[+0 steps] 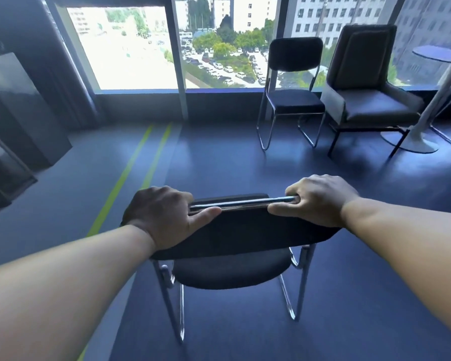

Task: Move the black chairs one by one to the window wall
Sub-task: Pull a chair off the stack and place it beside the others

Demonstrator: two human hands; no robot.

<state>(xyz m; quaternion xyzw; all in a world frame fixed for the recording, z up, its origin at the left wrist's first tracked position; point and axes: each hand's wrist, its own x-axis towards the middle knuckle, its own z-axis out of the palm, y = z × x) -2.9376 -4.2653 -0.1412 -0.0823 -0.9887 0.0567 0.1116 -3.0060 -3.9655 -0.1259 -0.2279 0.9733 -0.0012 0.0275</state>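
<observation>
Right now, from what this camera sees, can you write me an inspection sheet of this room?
Surface: dark blue floor, with two green lines running toward the window.
Job's things: black chair gripped at the backrest top, mid-room; second black chair already by the window wall.
Clutter: padded armchair and round table beside the second black chair.
Hands: left hand and right hand both curled over the backrest's ends.
Cables: nothing seen.
Surroundings: tall windows, dark cabinet at left.
</observation>
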